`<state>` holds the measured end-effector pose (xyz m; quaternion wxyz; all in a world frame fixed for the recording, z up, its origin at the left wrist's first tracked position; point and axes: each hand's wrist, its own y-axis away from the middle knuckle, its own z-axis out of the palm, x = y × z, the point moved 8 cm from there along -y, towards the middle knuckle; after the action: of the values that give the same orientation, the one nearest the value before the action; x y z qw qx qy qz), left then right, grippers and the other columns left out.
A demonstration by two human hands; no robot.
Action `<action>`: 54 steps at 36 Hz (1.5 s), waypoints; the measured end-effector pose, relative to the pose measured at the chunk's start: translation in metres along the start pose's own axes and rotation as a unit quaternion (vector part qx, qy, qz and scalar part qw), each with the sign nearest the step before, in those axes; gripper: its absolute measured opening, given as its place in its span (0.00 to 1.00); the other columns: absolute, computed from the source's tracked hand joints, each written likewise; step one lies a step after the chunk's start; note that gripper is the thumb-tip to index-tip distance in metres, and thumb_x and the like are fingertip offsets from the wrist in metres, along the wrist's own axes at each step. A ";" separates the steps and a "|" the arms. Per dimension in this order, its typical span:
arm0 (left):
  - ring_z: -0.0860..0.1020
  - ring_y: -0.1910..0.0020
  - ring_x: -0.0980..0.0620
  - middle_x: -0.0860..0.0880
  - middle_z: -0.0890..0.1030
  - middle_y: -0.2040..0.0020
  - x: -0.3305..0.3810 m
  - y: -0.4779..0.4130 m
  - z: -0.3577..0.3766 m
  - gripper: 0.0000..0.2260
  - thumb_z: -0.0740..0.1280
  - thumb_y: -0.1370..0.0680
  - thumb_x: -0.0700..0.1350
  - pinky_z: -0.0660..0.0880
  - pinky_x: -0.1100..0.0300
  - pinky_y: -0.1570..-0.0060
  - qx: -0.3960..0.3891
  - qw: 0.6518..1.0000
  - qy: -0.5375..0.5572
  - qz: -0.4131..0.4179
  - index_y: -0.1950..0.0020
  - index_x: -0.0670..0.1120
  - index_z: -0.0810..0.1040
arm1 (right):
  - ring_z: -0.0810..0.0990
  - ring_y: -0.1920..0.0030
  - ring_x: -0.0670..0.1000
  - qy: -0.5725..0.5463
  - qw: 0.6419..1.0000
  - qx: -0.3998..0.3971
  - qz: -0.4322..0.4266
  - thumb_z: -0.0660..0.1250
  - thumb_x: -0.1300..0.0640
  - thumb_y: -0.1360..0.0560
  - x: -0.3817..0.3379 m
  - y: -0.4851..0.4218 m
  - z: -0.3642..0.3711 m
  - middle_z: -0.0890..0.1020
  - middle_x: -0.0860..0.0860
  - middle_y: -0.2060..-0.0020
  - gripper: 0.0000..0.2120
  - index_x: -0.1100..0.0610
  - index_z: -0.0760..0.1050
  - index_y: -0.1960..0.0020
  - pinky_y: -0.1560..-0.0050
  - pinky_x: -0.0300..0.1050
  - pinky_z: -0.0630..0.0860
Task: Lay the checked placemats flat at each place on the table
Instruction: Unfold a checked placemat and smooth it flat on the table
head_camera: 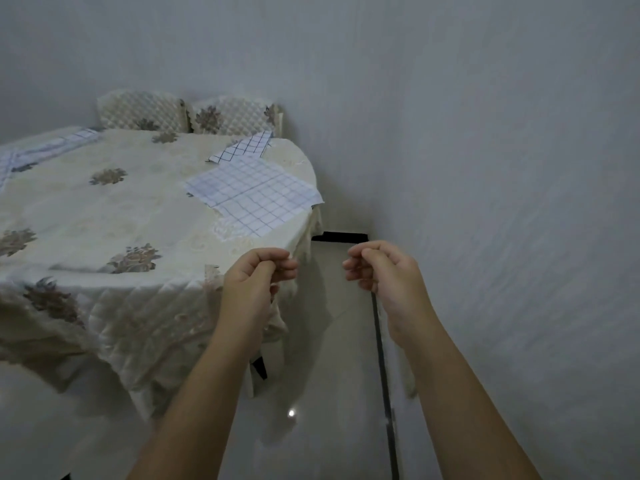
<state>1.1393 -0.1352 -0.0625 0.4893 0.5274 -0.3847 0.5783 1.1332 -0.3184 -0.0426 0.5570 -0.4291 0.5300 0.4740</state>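
Beside the quilted table [104, 209], the left hand [258, 275] and right hand [379, 268] hover with fingers curled, empty.

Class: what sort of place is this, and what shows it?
Probably a dining corner in a home: a cloth-covered table, two cushioned chair backs behind it, and checked placemats laid at its places.

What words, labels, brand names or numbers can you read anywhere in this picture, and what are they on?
None: no word, label, brand or number can be read anywhere in this view.
The checked placemats carry only grid lines, the tablecloth and chair covers only flower patterns, and the wall bears no sign.
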 end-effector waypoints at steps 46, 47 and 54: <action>0.75 0.50 0.54 0.50 0.79 0.47 -0.156 -0.444 0.016 0.09 0.59 0.23 0.38 0.70 0.65 0.55 0.268 0.910 -0.249 -0.198 0.48 0.49 0.75 | 0.77 0.64 0.46 0.253 0.873 -0.383 0.165 0.58 0.60 0.23 0.175 -0.549 0.189 0.79 0.49 0.63 0.08 0.54 0.74 0.58 0.64 0.34 0.71; 0.75 0.48 0.54 0.49 0.79 0.45 -0.160 -0.446 0.019 0.09 0.60 0.23 0.38 0.69 0.64 0.53 0.273 0.903 -0.258 -0.208 0.46 0.48 0.75 | 0.76 0.64 0.46 0.260 0.864 -0.399 0.164 0.58 0.60 0.23 0.179 -0.556 0.192 0.79 0.49 0.63 0.09 0.54 0.74 0.59 0.62 0.36 0.71; 0.71 0.37 0.49 0.47 0.70 0.33 -0.174 -0.461 0.047 0.14 0.61 0.22 0.41 0.67 0.61 0.45 0.231 0.882 -0.341 -0.230 0.35 0.45 0.71 | 0.76 0.63 0.46 0.291 0.811 -0.488 0.137 0.57 0.59 0.22 0.203 -0.576 0.210 0.79 0.49 0.61 0.09 0.54 0.74 0.59 0.63 0.37 0.69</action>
<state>1.5917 -0.1045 -0.2604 0.3119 0.8634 -0.2513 0.3067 1.7355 -0.2024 -0.2446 0.0234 -0.6852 0.4199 0.5947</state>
